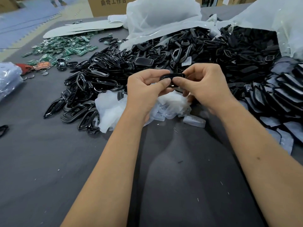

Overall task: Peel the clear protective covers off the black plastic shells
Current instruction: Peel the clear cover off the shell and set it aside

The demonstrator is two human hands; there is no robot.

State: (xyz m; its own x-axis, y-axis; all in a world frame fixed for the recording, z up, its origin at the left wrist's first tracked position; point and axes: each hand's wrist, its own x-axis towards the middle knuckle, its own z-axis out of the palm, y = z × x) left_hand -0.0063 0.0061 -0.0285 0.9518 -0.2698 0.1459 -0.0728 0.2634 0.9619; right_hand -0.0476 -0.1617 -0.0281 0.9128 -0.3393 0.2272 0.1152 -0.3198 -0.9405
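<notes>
**Both hands on one black shell above the pile**

The left hand (147,86) and the right hand (203,82) hold a single black plastic shell (172,77) between them, raised just above the grey table (49,161). The left thumb and fingers pinch its left end; the right thumb and fingers are curled around its right end. Whether a clear cover is on this shell cannot be told (the fingers hide most of it).

Directly under the hands lies a heap of clear covers (113,108), translucent and crumpled, resting on the table. Behind and to the left spreads a large pile of black shells (114,66), running back to a white plastic bag (160,17). To the right, more black parts (285,89) lie in overlapping rows. Far left, green circuit boards (65,46) are scattered near a cardboard box (111,5) at the table's back edge.
</notes>
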